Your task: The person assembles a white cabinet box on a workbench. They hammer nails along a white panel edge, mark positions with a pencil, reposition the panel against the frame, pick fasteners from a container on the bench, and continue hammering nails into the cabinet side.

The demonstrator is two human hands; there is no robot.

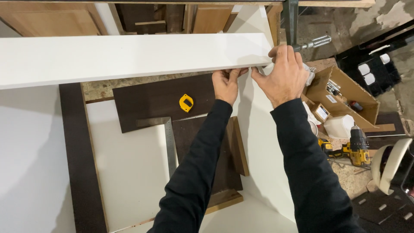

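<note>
Long white laminated board lies level across the upper view, its right end meeting an upright white panel that runs down toward the viewer. Both hands work at that corner joint.

Left hand is under the board's near edge close to the right end, fingers curled up against the underside, thumb pressing the edge; narrow grip, pinching the board edge. Right hand wraps over the board's end corner, fingers folded over the top, thumb pointing in toward the left hand; closed on the corner where board meets upright panel.

Handling judgement: board looks stiff, flat, fairly heavy for its length, with a smooth glossy face likely to slip under dry fingers. Edges and corners probably chip if knocked. Best hold is at the edges and end corner, as now, not the face; the long unsupported left stretch would lever down if released.

Below: dark brown boards, a yellow tape measure resting on one, a steel square. To the right: cardboard box, yellow-black cordless drill.
</note>
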